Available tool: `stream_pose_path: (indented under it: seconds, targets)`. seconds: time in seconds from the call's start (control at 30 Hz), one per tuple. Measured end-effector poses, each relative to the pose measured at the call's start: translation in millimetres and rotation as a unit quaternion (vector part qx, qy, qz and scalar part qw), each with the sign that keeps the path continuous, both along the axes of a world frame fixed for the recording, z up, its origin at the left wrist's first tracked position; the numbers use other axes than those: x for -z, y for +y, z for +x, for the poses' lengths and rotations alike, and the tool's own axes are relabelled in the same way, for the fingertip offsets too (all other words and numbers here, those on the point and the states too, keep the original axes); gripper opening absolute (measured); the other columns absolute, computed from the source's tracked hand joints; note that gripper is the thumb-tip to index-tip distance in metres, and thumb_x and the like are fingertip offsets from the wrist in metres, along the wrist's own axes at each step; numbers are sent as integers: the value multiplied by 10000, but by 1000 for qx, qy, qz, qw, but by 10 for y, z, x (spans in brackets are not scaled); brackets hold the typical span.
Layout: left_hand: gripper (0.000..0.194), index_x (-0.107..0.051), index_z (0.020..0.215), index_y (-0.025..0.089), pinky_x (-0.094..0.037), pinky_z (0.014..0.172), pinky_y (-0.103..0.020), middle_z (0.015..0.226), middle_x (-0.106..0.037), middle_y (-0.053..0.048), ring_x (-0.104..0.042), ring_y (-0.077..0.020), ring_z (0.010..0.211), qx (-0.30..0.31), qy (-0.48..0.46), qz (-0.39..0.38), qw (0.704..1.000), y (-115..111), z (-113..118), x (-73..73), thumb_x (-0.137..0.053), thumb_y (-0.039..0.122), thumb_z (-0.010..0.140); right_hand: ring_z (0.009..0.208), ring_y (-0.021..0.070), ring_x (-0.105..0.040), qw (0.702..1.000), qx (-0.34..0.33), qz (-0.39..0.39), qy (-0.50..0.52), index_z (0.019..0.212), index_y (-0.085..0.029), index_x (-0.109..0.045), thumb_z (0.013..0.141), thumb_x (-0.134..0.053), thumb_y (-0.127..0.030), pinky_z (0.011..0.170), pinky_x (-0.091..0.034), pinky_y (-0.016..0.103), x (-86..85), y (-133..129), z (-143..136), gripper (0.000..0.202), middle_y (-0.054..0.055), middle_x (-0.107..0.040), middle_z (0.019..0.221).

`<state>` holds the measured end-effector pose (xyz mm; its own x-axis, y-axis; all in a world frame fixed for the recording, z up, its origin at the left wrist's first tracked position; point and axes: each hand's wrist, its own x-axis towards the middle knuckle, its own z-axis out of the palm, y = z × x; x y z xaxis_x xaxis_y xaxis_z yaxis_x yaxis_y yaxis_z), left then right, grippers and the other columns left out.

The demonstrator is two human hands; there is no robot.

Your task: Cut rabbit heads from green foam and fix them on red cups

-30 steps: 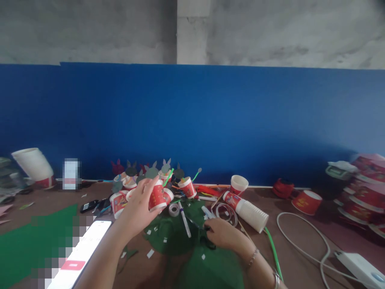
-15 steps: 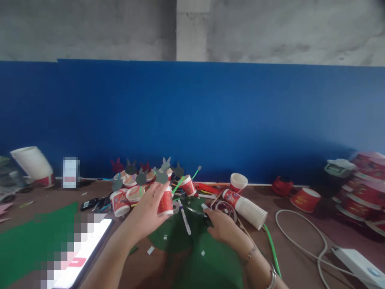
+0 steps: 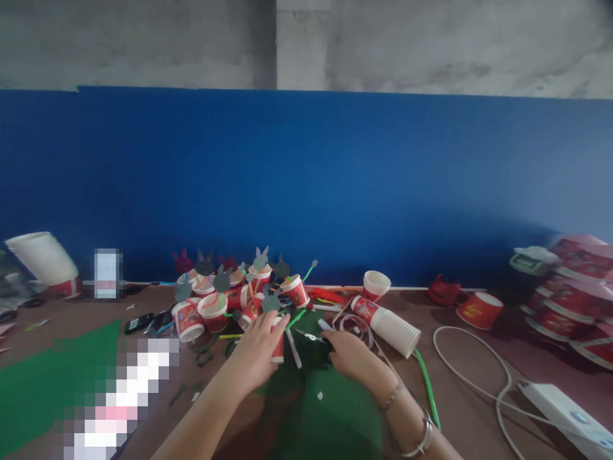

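Behind the brown table (image 3: 479, 396) ran a blue wall panel (image 3: 335, 191) with bare concrete above it. From the head camera I saw my left hand (image 3: 256, 348) curled around a small red paper cup (image 3: 277, 345), fingers wrapped over its side, the cup resting near the middle of the table at the far edge of a green felt sheet (image 3: 325, 415). The cup seemed to stand close to upright, its long axis roughly vertical, though my fingers hid the rim and most of the body, so I could not tell which end faced up. I judged it light, thin-walled and easy to crush, best held around the middle of the wall with a gentle grip. My right hand (image 3: 352, 354) lay palm down on the felt beside a white marker (image 3: 292, 345); whether its fingers pinched anything I could not tell. Just beyond stood a cluster of decorated cups (image 3: 215, 306), and a stack of cups (image 3: 387, 326) lay on its side to the right, near a white cable (image 3: 479, 358).
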<state>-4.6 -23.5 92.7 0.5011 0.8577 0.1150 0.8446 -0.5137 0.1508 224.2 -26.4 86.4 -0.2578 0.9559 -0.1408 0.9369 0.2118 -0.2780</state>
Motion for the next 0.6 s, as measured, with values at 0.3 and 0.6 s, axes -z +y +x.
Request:
stream_pose_path:
  seconds: [0.3, 0.6]
  targets:
    - [883, -269, 1407, 270, -302, 1047, -433, 1428, -330, -111, -335, -316, 1295, -14, -12, -43, 999, 44, -61, 16, -735, 284, 656, 1106, 266, -563, 999, 29, 14, 15, 1271, -116, -513, 699, -520, -92, 918, -392, 319, 14, 41, 21, 572, 163, -614, 1192]
    - [741, -288, 1398, 277, -330, 1037, -449, 1421, -368, -102, -360, -319, 1291, -7, -36, -33, 999, 43, -150, -110, -638, 376, 753, 1128, 257, -519, 992, 67, 80, 77, 1203, -173, -550, 669, -579, -200, 932, -373, 328, -48, 111, 109, 536, 104, -601, 1204]
